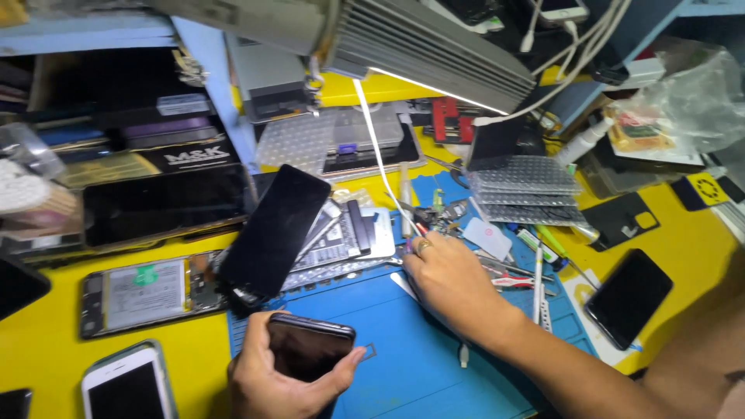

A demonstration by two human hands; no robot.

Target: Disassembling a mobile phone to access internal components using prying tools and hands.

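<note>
The blue rubber work mat [403, 341] on the yellow bench serves as the landmark. Off its left edge lie a white-framed phone [128, 382], screen up, and above that an opened phone with its silver battery showing [147, 293]. At the mat's lower left corner the left hand [268, 384] cups a dark glossy smartphone [309, 349], thumb along the right side and fingers wrapped round the left, so the grip is closed about the phone's body. The phone's long axis runs roughly across the view, tilted a little up toward the right, screen facing the camera. Just above it, at the mat's upper left corner, a loose black screen panel [275, 231] leans across a stack of grey phone frames [349, 237], its long axis slanting from upper right to lower left.

Up and to the right of the held phone, over the middle of the mat's top edge, the right hand [450, 281] rests knuckles up, fingers curled down among small tools and parts; whether it pinches anything I cannot tell. It is the nearer hand to that clutter. A white-handled tool [538, 281] lies upright just beyond it. The open blue surface between the two hands is the freest room. Off the mat's right edge lies another black phone [628, 297].
</note>
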